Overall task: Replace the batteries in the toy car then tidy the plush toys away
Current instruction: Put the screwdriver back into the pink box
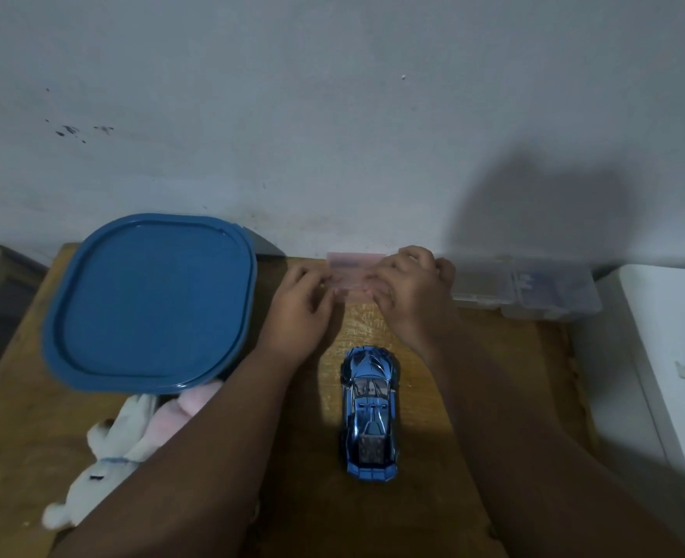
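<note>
A shiny blue toy car stands on its wheels in the middle of the wooden table, nose pointing away from me. Beyond it, against the wall, lies a small pink translucent case. My left hand grips its left end and my right hand grips its right end; what is inside the case is hidden. A white plush toy and a pink plush toy lie at the table's front left, partly under my left forearm.
A large container with a blue lid sits at the back left, overlapping the plush toys. A clear compartment box stands at the back right by the wall. A white surface adjoins the table's right edge.
</note>
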